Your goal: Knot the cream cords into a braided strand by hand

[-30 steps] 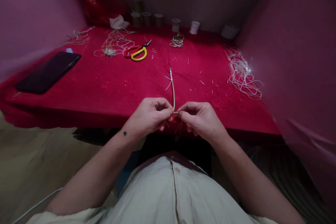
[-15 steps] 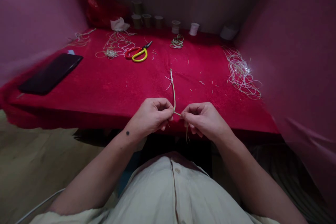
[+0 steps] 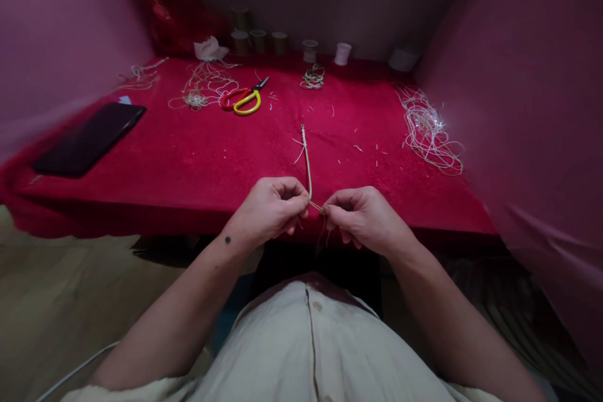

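A thin pale braided cord (image 3: pixel 307 160) runs from the red table (image 3: pixel 188 157) toward me, its far end knotted with short loose threads. My left hand (image 3: pixel 271 210) pinches the cord's near end at the table's front edge. My right hand (image 3: pixel 360 217) pinches the loose strands coming off the same end, a finger's width from the left hand. Some strands hang below the right hand's fingers.
A dark phone (image 3: pixel 89 138) lies at the left. Red and yellow scissors (image 3: pixel 242 99) sit beside a tangle of cord (image 3: pixel 202 85) at the back. More cord is heaped at the right (image 3: pixel 426 129). Several spools (image 3: pixel 277 43) line the back wall. Pink walls close in both sides.
The view has shifted slightly, so the table sits a bit lower. Both hands stay pinched on the cord's end, with small finger movements; the hanging strands under the right hand have shifted.
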`<state>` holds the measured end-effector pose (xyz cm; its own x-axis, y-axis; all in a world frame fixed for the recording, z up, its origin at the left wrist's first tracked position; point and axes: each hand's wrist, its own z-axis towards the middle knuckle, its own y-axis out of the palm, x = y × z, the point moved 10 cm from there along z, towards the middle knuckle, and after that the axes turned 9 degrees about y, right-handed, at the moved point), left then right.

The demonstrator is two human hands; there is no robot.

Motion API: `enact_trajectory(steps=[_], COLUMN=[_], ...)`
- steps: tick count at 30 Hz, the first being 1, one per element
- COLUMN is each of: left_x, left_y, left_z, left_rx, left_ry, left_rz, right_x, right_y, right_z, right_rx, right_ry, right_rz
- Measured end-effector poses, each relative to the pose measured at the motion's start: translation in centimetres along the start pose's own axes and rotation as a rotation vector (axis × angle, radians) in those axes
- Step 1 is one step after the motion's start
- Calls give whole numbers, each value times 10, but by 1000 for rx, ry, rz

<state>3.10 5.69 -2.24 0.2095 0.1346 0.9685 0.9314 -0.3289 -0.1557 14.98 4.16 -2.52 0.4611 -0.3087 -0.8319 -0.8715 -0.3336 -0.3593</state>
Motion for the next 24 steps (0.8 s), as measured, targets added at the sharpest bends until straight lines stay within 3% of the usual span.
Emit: enact_trajectory(steps=[3, 7, 11, 18, 24], left_x=[0, -1, 0, -1, -2], left_y=[1, 1, 1, 3, 1], left_z=[-1, -1, 0, 0, 2], left_rx=[-7, -8, -6, -3, 9], left_ry=[-5, -4, -1, -12, -8], left_rz=[-9, -6, -6, -15, -68], right_x=[-2, -14, -25, -26, -28], right_y=[-3, -14, -8, -6, 5], right_z=[0, -1, -1, 2, -15], right_rx=[39, 197, 223, 209, 176], right_ry=[-54, -204, -313, -302, -234], right_rz=[-43, -97, -137, -168, -173])
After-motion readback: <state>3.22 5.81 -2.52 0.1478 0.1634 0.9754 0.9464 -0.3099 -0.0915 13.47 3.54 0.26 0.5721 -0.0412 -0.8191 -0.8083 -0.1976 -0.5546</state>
